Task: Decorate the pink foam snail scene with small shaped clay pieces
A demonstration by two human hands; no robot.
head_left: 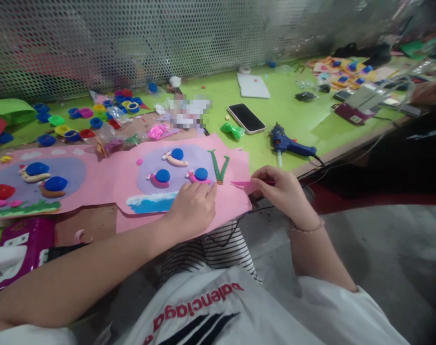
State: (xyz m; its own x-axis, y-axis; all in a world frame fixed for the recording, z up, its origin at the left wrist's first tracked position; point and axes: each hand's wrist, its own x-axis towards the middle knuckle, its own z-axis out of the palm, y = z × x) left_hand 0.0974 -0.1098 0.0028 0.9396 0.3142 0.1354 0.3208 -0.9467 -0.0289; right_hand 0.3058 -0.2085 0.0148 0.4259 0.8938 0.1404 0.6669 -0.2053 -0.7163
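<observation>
My left hand (194,208) rests on the pink paper (235,203) with its fingers curled, their tips beside the brown base of a green clay V-shaped plant (219,165). What those fingertips hold, if anything, is hidden. At the paper's right edge my right hand (282,189) pinches a thin pink pointed strip or tool (242,184), its tip toward the plant. On the lilac oval (149,160) sit several clay snails with blue cap shells, one snail (198,176) just above my left hand. Below the oval lies a blue and white clay patch (151,203).
A blue glue gun (291,143), a phone (246,118) and a green wrapped lump (232,130) lie beyond the paper. Coloured bottle caps (74,113) lie at the back left. A second snail picture (77,194) adjoins left, above a purple tissue pack (32,239). Perforated metal (149,43) stands behind.
</observation>
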